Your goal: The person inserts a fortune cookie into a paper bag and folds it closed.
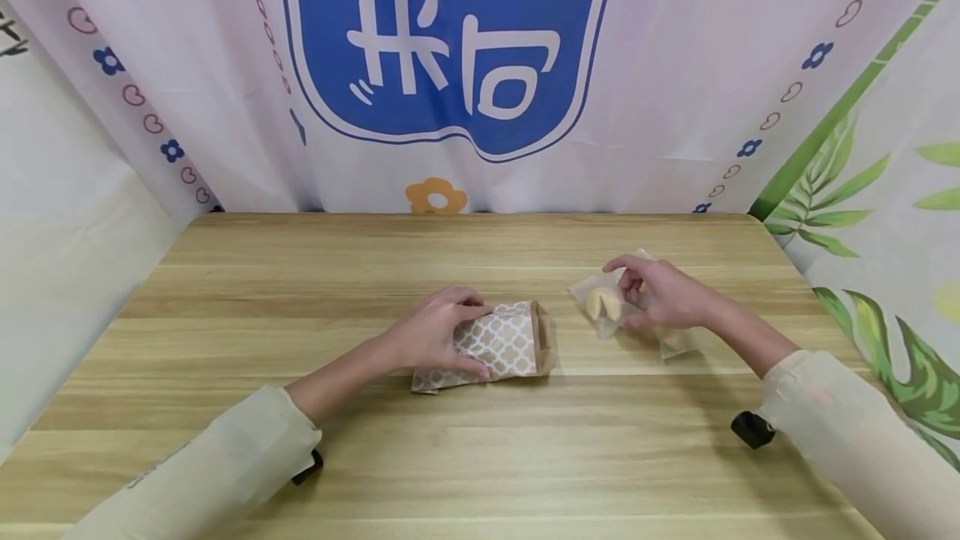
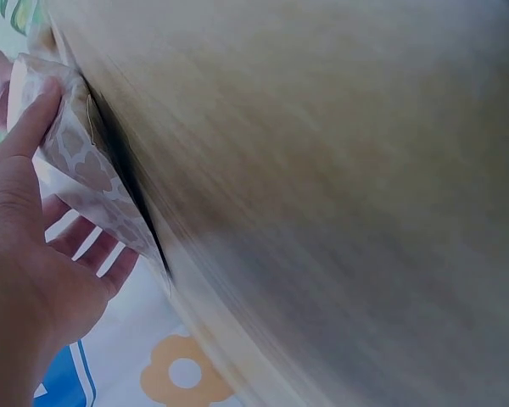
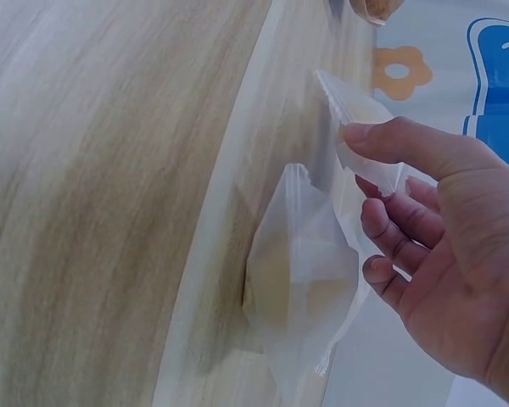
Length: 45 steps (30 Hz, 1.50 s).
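Note:
My left hand (image 1: 442,332) grips a flattened brown paper bag (image 1: 502,344) with a white lattice print, thumb on the near side and fingers on the far side. The bag lies on the table with its brown end (image 1: 545,340) facing right. In the left wrist view the thumb presses along the printed paper (image 2: 85,165). My right hand (image 1: 663,294) pinches the edge of a clear-wrapped fortune cookie (image 1: 603,304) between thumb and fingers. A second clear-wrapped packet (image 3: 301,271) with something pale yellow inside lies under that hand, partly hidden in the head view.
The wood-grain table (image 1: 300,273) runs back to a hanging cloth (image 1: 675,90) with a blue sign print. A leaf-patterned cloth (image 1: 892,215) hangs at the right. Dark wrist devices (image 1: 752,429) show under both sleeves.

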Motion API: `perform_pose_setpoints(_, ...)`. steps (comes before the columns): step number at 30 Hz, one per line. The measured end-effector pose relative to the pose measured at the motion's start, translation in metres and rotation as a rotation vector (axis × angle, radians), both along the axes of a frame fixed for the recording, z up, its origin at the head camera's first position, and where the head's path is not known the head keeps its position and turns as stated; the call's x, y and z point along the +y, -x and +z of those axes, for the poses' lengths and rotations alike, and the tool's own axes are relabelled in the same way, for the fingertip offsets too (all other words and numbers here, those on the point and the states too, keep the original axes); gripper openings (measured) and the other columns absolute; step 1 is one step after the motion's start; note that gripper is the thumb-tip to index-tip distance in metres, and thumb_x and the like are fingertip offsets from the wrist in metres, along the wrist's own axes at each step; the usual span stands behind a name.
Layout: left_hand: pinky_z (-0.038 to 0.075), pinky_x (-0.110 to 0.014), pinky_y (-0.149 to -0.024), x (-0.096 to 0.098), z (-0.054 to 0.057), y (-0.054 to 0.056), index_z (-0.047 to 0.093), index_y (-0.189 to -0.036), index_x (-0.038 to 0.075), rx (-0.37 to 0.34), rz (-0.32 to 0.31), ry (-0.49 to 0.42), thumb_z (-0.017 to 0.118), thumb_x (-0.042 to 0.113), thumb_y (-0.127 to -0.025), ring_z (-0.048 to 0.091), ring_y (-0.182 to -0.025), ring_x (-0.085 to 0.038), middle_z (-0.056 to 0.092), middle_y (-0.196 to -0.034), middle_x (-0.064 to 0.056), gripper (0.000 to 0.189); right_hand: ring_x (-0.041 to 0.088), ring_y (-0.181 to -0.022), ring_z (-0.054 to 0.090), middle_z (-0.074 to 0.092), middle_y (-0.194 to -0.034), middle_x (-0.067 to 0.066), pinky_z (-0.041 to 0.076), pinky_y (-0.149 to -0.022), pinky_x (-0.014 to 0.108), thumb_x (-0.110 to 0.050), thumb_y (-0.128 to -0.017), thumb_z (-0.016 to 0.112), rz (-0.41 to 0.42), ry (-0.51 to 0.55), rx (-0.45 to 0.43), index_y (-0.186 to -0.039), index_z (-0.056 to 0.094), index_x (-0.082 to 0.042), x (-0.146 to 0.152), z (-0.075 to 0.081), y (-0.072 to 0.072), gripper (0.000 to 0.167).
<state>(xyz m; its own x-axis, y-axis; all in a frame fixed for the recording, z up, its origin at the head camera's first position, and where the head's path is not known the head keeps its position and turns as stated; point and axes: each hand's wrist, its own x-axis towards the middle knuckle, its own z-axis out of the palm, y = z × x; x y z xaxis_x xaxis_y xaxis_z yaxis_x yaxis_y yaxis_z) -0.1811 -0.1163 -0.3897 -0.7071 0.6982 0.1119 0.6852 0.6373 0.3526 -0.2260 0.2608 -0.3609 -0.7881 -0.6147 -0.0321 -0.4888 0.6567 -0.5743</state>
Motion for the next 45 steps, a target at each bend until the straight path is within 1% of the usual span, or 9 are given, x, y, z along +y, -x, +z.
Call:
perform_pose_setpoints(5, 0.049, -0.046, -0.108, 0.000, -0.001, 0.000, 0.063, -0.140, -0.001, -0.003, 0.007, -0.010, 0.090, 0.055, -0.073, 0.055, -0.128, -0.031, 0.060, -0.137, -0.015, 0.091, 0.017, -0.082, 0.057, 0.065, -0.093, 0.003, 0.050, -0.072, 0.030, 0.005, -0.074, 0.088, -0.002, 0.048, -0.012, -0.136, 0.051, 0.010, -0.002, 0.002, -0.001, 0.073)
perform_pose_setpoints(9, 0.048, -0.046, -0.109, 0.000, -0.001, -0.001, 0.063, -0.140, 0.000, -0.018, 0.014, -0.025, 0.091, 0.054, -0.073, 0.055, -0.128, -0.031, 0.060, -0.137, -0.015, 0.091, 0.017, -0.080, 0.058, 0.066, -0.092, 0.003, 0.050, -0.069, 0.030, 0.003, -0.074, 0.089, -0.002, 0.087, -0.025, -0.135, 0.052, 0.010, -0.004, 0.003, -0.002, 0.072)
perform_pose_setpoints(13, 0.049, -0.046, -0.108, 0.000, 0.000, -0.001, 0.063, -0.140, 0.000, -0.012, 0.013, -0.025, 0.091, 0.054, -0.073, 0.055, -0.127, -0.031, 0.060, -0.137, -0.015, 0.091, 0.015, -0.079, 0.058, 0.067, -0.092, 0.004, 0.050, -0.066, 0.029, 0.004, -0.074, 0.089, 0.003, 0.122, -0.036, -0.134, 0.053, 0.011, -0.005, 0.003, -0.004, 0.070)
perform_pose_setpoints(18, 0.049, -0.046, -0.108, 0.000, 0.001, -0.002, 0.063, -0.140, 0.000, -0.008, 0.010, -0.026, 0.091, 0.054, -0.073, 0.056, -0.127, -0.031, 0.060, -0.137, -0.016, 0.091, 0.013, -0.077, 0.058, 0.068, -0.091, 0.004, 0.047, -0.064, 0.026, 0.006, -0.072, 0.089, -0.001, 0.162, -0.058, -0.133, 0.053, 0.011, -0.008, 0.003, -0.007, 0.071)
perform_pose_setpoints(23, 0.049, -0.046, -0.108, 0.000, 0.001, -0.002, 0.063, -0.139, -0.001, -0.005, 0.007, -0.037, 0.091, 0.054, -0.073, 0.056, -0.127, -0.031, 0.061, -0.136, -0.016, 0.090, 0.015, -0.077, 0.059, 0.068, -0.092, 0.006, 0.046, -0.064, 0.024, 0.006, -0.072, 0.089, -0.004, 0.185, -0.093, -0.134, 0.052, 0.011, -0.011, 0.002, -0.011, 0.072)
perform_pose_setpoints(33, 0.048, -0.047, -0.108, 0.001, 0.001, -0.002, 0.063, -0.139, -0.001, -0.006, 0.003, -0.040, 0.092, 0.052, -0.073, 0.056, -0.127, -0.031, 0.061, -0.135, -0.016, 0.090, 0.016, -0.078, 0.061, 0.068, -0.093, 0.005, 0.048, -0.064, 0.025, 0.003, -0.071, 0.090, 0.008, 0.207, -0.108, -0.134, 0.052, 0.010, -0.015, -0.001, -0.013, 0.074)
perform_pose_setpoints(37, 0.048, -0.047, -0.109, 0.002, 0.001, -0.002, 0.063, -0.139, -0.001, -0.005, 0.005, -0.044, 0.092, 0.053, -0.073, 0.056, -0.127, -0.031, 0.061, -0.136, -0.016, 0.090, 0.015, -0.077, 0.061, 0.068, -0.093, 0.005, 0.048, -0.064, 0.024, 0.003, -0.072, 0.090, 0.017, 0.213, -0.108, -0.132, 0.053, 0.010, -0.016, -0.003, -0.014, 0.071)
perform_pose_setpoints(40, 0.048, -0.047, -0.108, 0.002, 0.001, -0.002, 0.064, -0.138, -0.001, -0.001, 0.005, -0.047, 0.092, 0.052, -0.072, 0.056, -0.127, -0.032, 0.061, -0.136, -0.016, 0.090, 0.014, -0.077, 0.060, 0.067, -0.092, 0.006, 0.047, -0.063, 0.024, 0.003, -0.073, 0.090, 0.018, 0.227, -0.114, -0.132, 0.053, 0.010, -0.016, -0.003, -0.016, 0.070)
perform_pose_setpoints(45, 0.049, -0.047, -0.108, 0.002, 0.000, -0.001, 0.064, -0.138, -0.002, 0.003, 0.004, -0.045, 0.093, 0.051, -0.072, 0.057, -0.126, -0.032, 0.061, -0.134, -0.016, 0.089, 0.015, -0.077, 0.059, 0.067, -0.093, 0.007, 0.046, -0.061, 0.022, 0.005, -0.072, 0.090, 0.019, 0.269, -0.151, -0.133, 0.052, 0.011, -0.019, 0.000, -0.021, 0.072)
